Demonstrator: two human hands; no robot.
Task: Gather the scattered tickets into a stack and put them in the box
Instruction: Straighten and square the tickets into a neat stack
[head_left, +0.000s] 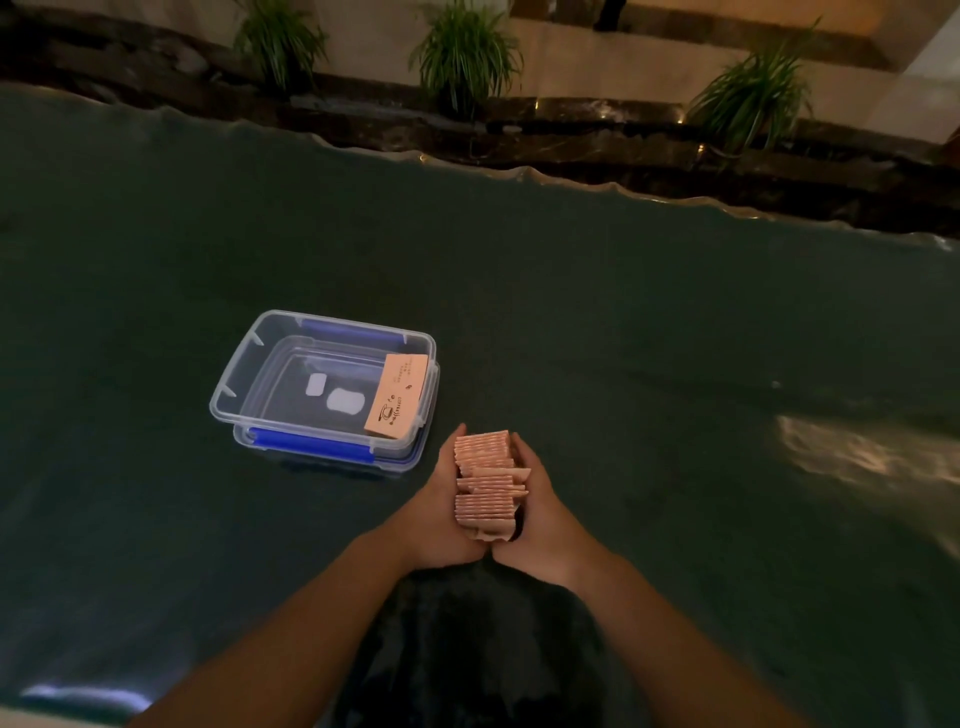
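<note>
In the head view, the left hand (445, 501) and the right hand (535, 512) press a row of tickets (485, 480) between them on the dark surface (675, 338); the fingers of both are clamped on its sides. The row is still uneven and its long axis runs away from the person. The open box (236, 387) lies ahead and to the left, near the left hand, with one stack (397, 397) already inside at its right wall.
</note>
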